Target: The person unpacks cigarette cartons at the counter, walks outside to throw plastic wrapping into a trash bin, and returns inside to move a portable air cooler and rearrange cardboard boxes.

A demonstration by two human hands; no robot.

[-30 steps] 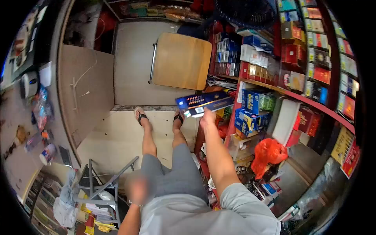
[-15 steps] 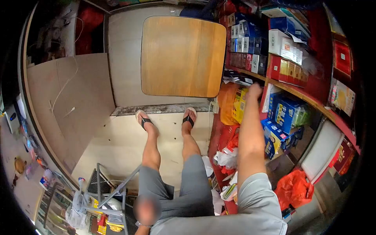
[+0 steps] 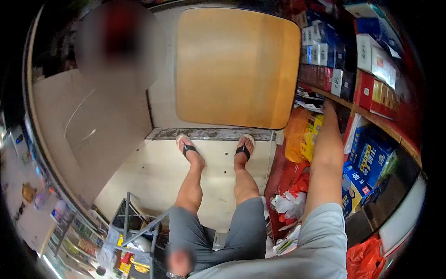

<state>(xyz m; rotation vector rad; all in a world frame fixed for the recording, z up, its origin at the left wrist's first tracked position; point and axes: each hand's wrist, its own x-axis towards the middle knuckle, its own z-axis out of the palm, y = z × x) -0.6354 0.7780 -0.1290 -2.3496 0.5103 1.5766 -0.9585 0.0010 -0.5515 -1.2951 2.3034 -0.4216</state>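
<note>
My right arm stretches forward to the shelf on the right. My right hand [image 3: 329, 109] is at a low compartment holding papers [image 3: 310, 101]; its fingers are smeared and partly hidden, so what they touch cannot be made out. Just below it sit an orange bag [image 3: 296, 135] and a yellow pack [image 3: 310, 142]. My left hand [image 3: 181, 261] is low by my left thigh, near the grey metal frame [image 3: 139, 232]. It is blurred over, and its fingers do not show.
A wooden board [image 3: 237, 69] lies ahead of my feet. Cartons [image 3: 320, 53] fill the upper right shelf, with blue boxes [image 3: 371, 156] below. White plastic bags [image 3: 289, 204] hang beside my right arm, and a red bag [image 3: 364, 258] lies at lower right.
The view has shifted, so the board and shelf appear further right. My right hand has moved deeper toward the paper compartment. My left hand stays low by my thigh.
</note>
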